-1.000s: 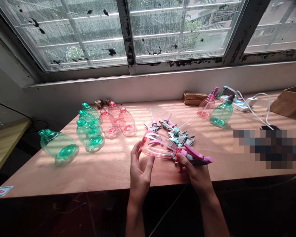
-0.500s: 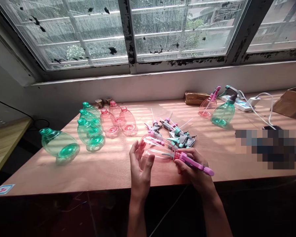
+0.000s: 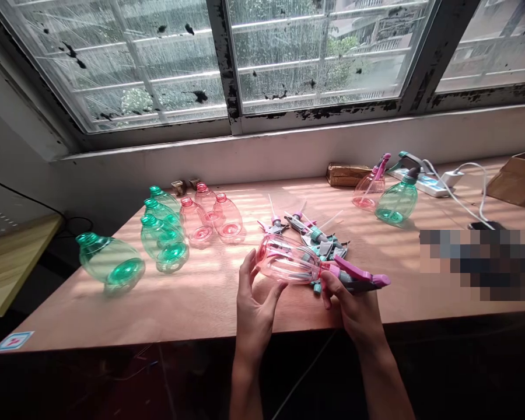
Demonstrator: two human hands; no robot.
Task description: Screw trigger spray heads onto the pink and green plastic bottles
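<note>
A clear pink spray bottle (image 3: 289, 261) lies sideways between my hands above the table, its neck toward the right. My left hand (image 3: 256, 291) cups its base, with the thumb below and the fingers at the far side. At the neck, my right hand (image 3: 347, 300) pinches the collar of the pink and grey trigger spray head (image 3: 361, 277), which sits on the bottle mouth. Just behind the bottle is a pile of loose trigger spray heads (image 3: 321, 239) in pink, grey and green, some with white dip tubes sticking up.
Several green bottles (image 3: 114, 265) and three pink bottles (image 3: 230, 221) without heads stand at the left. Farther right are a pink bottle (image 3: 367, 189) and a green bottle (image 3: 397, 201) with spray heads. A brown packet (image 3: 347, 174), a power strip (image 3: 433, 185) and a cardboard box (image 3: 518, 181) line the back.
The spray head has turned about the bottle's axis, so its trigger and grey underside now show. Bottle and both hands have shifted slightly right in the view.
</note>
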